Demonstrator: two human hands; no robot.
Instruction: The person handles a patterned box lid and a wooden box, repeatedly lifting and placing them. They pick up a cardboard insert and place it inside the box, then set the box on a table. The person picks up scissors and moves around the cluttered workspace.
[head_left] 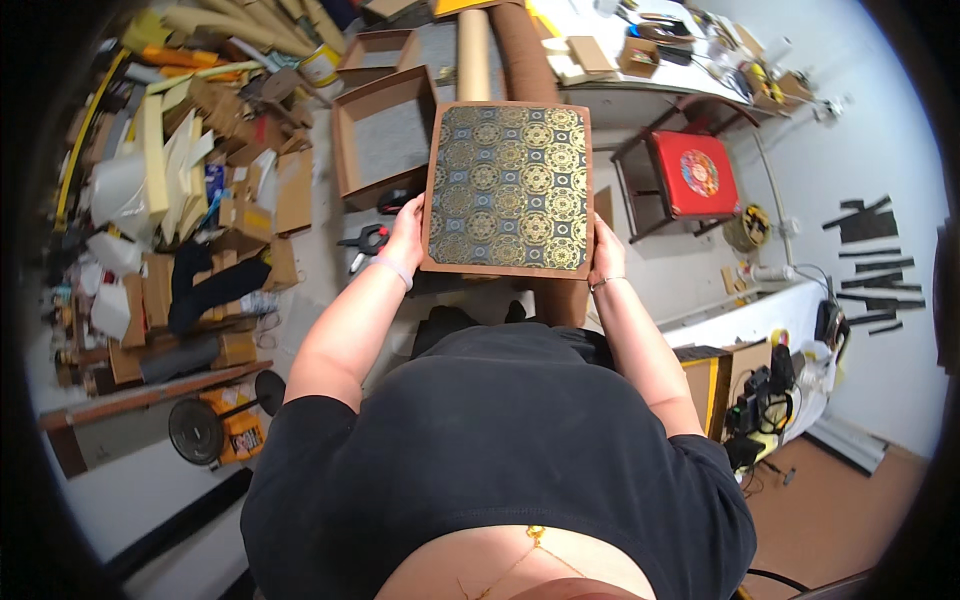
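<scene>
Between my two hands is a square panel [508, 188] with a brown border and a dark face patterned in gold medallions. My left hand [405, 238] grips its left edge near the lower corner, fingers partly hidden beneath it. On the opposite edge, my right hand [606, 254] holds the lower right side, its fingertips also out of sight. The patterned face is turned up towards me. Close to my left hand lies a black and red clamp [368, 240]. Whether the panel is part of a box cannot be seen.
Two brown open frames [345, 150] sit beyond my left hand. A pale roll [473, 60] and a brown roll [530, 55] extend behind the panel. Heaped cardboard and scraps [215, 210] fill the left side. A red-seated chair [690, 172] stands right, below a cluttered white table [640, 92].
</scene>
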